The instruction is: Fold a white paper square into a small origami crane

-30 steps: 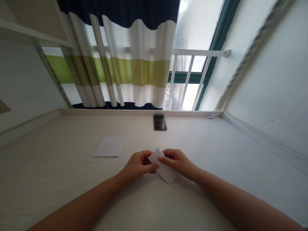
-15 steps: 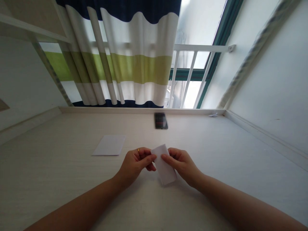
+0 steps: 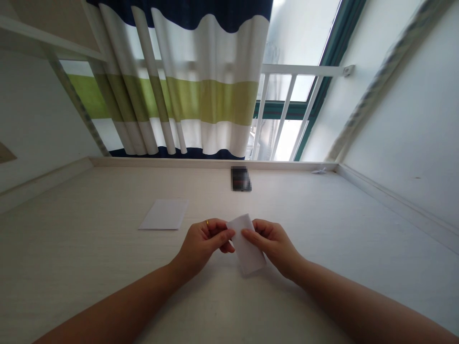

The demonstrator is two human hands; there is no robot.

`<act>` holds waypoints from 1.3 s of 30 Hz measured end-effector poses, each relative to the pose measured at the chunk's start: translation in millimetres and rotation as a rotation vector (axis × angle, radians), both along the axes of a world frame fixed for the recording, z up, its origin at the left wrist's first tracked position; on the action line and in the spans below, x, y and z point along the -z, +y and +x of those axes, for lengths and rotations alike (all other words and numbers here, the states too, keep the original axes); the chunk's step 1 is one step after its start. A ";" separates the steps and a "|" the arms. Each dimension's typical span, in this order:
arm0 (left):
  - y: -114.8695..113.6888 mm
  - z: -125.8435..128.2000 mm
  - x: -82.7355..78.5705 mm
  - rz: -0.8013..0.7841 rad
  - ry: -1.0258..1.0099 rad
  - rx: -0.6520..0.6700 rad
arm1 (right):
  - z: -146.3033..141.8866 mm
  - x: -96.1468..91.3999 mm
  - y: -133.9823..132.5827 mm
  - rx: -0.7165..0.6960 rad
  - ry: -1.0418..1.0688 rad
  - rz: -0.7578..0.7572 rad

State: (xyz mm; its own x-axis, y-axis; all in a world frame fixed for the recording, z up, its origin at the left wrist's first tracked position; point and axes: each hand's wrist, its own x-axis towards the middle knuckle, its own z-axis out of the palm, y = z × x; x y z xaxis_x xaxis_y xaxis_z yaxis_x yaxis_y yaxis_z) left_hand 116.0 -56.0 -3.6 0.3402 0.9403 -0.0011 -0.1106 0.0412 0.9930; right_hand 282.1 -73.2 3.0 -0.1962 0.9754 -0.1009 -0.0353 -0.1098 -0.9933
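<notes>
Between my two hands a small folded piece of white paper (image 3: pixel 250 253) is held tilted above the pale tabletop (image 3: pixel 107 267). My left hand (image 3: pixel 203 241), with a gold ring on one finger, pinches the paper's upper left edge between thumb and fingers. On the other side, my right hand (image 3: pixel 274 241) grips it with the thumb lying on the front face and the fingers behind. Parts of the fingers behind the paper are hidden. Farther off to the left, a flat stack or sheet of white paper (image 3: pixel 164 214) lies on the surface.
A dark, pixelated object (image 3: pixel 240 178) lies near the back edge. A small whitish scrap (image 3: pixel 319 171) sits in the far right corner. Behind the raised rim (image 3: pixel 161 163) hang striped curtains (image 3: pixel 215 100) beside a white railing (image 3: pixel 304 70). Walls flank both sides.
The view has shifted very slightly, so everything sits a few pixels over. Both hands keep the same hold on the folded paper.
</notes>
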 end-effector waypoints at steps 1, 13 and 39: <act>0.1 -0.1 0.1 0.000 0.004 -0.001 | -0.1 -0.3 -0.2 0.002 0.000 -0.002; -0.4 0.7 -2.3 -0.026 0.039 -0.008 | -0.4 -0.1 1.2 -0.044 0.049 0.041; -2.3 2.0 -0.9 -0.082 0.043 0.029 | 0.7 -4.4 0.4 0.070 0.023 0.095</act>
State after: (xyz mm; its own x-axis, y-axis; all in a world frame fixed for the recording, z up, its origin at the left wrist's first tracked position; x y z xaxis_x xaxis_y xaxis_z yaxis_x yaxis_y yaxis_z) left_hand 118.0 -58.3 -2.7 0.3656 0.9261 -0.0930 -0.0653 0.1252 0.9900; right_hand 282.9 -72.8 7.4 -0.1285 0.9917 -0.0037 -0.0622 -0.0118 -0.9980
